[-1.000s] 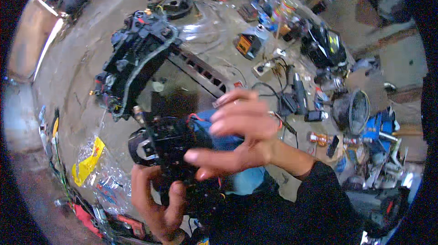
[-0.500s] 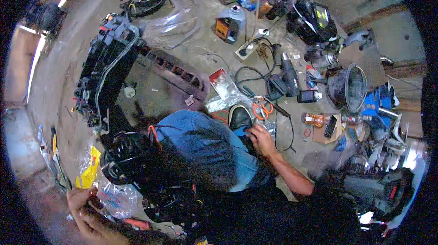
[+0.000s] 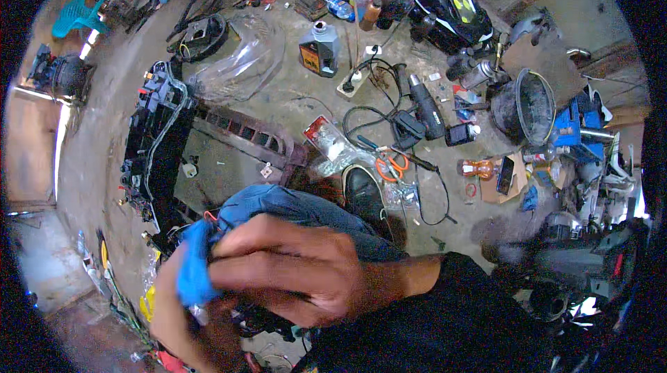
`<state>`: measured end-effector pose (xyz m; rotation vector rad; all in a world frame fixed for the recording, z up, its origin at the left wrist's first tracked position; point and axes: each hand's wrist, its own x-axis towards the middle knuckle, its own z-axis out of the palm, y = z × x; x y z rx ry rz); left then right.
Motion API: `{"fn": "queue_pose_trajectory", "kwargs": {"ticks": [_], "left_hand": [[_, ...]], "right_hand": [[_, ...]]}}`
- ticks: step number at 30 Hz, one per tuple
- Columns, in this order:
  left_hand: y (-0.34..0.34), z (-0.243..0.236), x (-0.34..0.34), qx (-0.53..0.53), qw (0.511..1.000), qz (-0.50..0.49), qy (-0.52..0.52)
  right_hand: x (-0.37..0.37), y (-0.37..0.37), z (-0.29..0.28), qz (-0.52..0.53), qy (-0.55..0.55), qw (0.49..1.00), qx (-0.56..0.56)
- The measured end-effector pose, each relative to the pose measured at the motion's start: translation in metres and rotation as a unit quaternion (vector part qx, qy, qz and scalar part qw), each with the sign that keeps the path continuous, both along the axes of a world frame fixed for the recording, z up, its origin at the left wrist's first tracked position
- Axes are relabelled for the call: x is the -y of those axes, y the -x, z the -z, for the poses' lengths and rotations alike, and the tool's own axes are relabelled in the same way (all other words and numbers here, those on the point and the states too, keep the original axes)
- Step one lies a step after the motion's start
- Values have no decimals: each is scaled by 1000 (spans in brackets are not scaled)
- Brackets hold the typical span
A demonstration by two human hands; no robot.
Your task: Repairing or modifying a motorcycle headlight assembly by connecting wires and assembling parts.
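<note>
My right hand (image 3: 295, 269) reaches across my lap, smeared by motion, its fingers bent around a blue, soft-looking piece (image 3: 196, 265). Whether that piece is cloth or tape I cannot make out. Just beside it, at the lower left, is my left hand (image 3: 174, 317), close to or touching the blue piece; its fingers are blurred and partly covered. Under the hands, dark wired parts (image 3: 253, 321) show only in part. My leg in blue jeans (image 3: 278, 199) and a black shoe (image 3: 363, 192) lie beyond.
Orange-handled scissors (image 3: 392, 166), a heat gun (image 3: 427, 109) and a power strip (image 3: 354, 77) lie on the floor ahead. A black plastic assembly with wiring (image 3: 156, 143) stands left. To the right are a dark bucket (image 3: 524, 109), an amber bottle (image 3: 478, 168) and a phone (image 3: 505, 173).
My right hand has moved left from beside the shoe to my lap, bringing the blue piece. My left hand has come right toward it. The view has shifted slightly.
</note>
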<state>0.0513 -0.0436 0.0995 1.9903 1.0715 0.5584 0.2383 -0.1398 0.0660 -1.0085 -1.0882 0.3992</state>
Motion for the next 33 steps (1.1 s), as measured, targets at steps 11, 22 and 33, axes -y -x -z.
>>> {"fn": "queue_pose_trajectory", "kwargs": {"ticks": [11, 22, 33], "left_hand": [[73, -21, -138, 291, 928, -192, -134], [-13, 36, -132, 191, 977, 87, 29], [26, 90, -141, 322, 934, -45, 148]], "right_hand": [[49, 26, 88, 116, -17, 992, 47], [63, 111, 112, 62, 37, 989, 130], [60, 101, 108, 42, -3, 997, 69]]}}
